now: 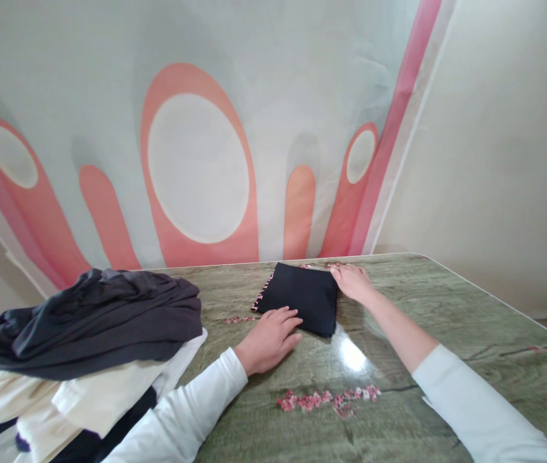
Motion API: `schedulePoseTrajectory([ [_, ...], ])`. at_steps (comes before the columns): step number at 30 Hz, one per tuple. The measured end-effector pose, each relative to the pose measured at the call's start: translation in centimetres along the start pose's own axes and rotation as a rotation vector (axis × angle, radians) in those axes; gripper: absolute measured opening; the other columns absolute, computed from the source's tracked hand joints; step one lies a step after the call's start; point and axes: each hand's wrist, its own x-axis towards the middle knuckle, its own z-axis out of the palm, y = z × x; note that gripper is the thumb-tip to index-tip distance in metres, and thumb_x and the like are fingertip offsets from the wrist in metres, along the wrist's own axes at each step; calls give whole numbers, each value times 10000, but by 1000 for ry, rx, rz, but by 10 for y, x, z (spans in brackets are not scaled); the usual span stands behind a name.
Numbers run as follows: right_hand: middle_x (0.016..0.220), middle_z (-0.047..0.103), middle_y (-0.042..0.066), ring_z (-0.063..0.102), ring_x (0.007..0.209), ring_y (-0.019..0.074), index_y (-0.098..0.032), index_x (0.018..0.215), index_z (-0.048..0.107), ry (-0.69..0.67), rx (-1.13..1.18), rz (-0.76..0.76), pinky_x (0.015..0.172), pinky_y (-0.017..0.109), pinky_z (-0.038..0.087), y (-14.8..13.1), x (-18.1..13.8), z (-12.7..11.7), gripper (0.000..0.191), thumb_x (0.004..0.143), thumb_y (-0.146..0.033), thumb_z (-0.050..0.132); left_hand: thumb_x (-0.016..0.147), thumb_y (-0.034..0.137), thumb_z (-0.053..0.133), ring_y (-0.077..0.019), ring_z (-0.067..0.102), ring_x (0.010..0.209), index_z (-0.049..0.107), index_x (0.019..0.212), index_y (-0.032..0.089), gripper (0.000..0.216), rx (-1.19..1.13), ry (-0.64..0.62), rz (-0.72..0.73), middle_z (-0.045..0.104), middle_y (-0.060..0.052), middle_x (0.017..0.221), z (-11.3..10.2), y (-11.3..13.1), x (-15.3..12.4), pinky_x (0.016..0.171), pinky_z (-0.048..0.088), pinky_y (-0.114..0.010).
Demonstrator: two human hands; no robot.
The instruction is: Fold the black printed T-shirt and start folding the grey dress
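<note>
A folded black cloth garment (304, 296) lies flat on the table, with a pink-and-black patterned strip along its left edge. My left hand (270, 337) rests at its near edge, fingers stretched out and touching the fabric. At its far right corner, my right hand (350, 281) lies with the fingertips on the cloth and the fingers extended. Neither hand grips the garment. Its underside and inner layers are hidden.
A heap of clothes sits on the table's left side: a dark grey garment (104, 325) on top of cream ones (94, 392). The wood-patterned table (447, 315) bears printed pink blossoms. Behind it stands a wall panel (273, 96) with pink arches.
</note>
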Motion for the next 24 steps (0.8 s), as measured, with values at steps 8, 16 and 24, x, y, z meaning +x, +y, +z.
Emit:
schedulePoseTrajectory([
  [8, 1021, 648, 80, 564, 979, 184, -151, 975, 643, -43, 71, -99, 895, 294, 382, -4, 28, 14, 230, 798, -179, 499, 908, 496, 271, -288, 249, 1302, 354, 1339, 268, 495, 142, 139, -269, 307, -79, 1425, 29, -22, 45, 1010, 198, -549],
  [16, 653, 647, 9, 573, 594, 137, -158, 719, 635, -290, 115, -34, 549, 221, 410, 4, -12, -8, 84, 668, -224, 643, 905, 400, 315, -265, 200, 1324, 307, 1356, 319, 458, 188, -56, -216, 276, -36, 1444, 15, -83, 34, 1022, 159, -539],
  [24, 691, 658, 45, 592, 650, 168, -156, 778, 636, -402, 239, -135, 627, 270, 450, -9, -35, -43, 212, 770, -347, 547, 925, 374, 273, -257, 235, 1313, 305, 1359, 253, 451, 146, -23, -170, 301, -75, 1429, -10, -40, 42, 1018, 211, -499],
])
